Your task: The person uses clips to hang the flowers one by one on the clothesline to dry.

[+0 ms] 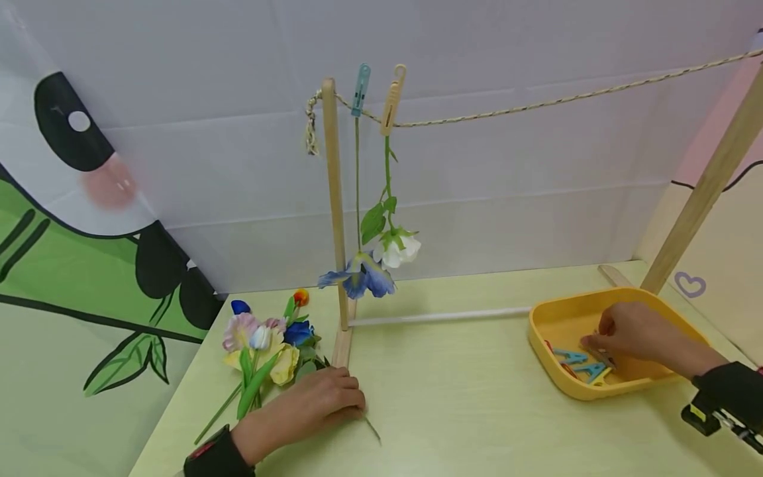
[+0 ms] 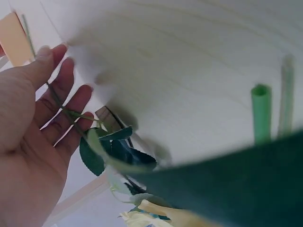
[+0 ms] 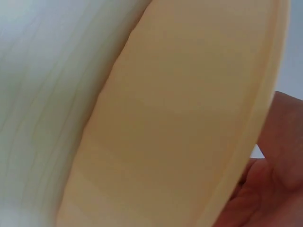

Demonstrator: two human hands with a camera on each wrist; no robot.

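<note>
My left hand [image 1: 324,399] lies low over the table at the left and holds a thin leafy flower stem [image 2: 57,97] between thumb and fingers. Its bare end pokes out past the fingers, and toothed dark leaves [image 2: 118,149] grow beyond the little finger. Beside this hand lies a bunch of flowers [image 1: 262,338] in yellow, blue, pink and orange. At the right, my right hand [image 1: 640,334] reaches into a yellow tray [image 1: 551,371] and pinches a pale clothespin [image 1: 605,359]. Blue clothespins [image 1: 571,356] lie beside it. In the right wrist view the tray wall hides the fingertips.
A rope [image 1: 512,109] runs between two wooden posts [image 1: 335,199]. From it hang a blue flower [image 1: 363,275] on a blue clothespin [image 1: 361,89] and a white flower [image 1: 401,250] on a cream clothespin [image 1: 392,103]. A white rod [image 1: 441,317] crosses low between the posts.
</note>
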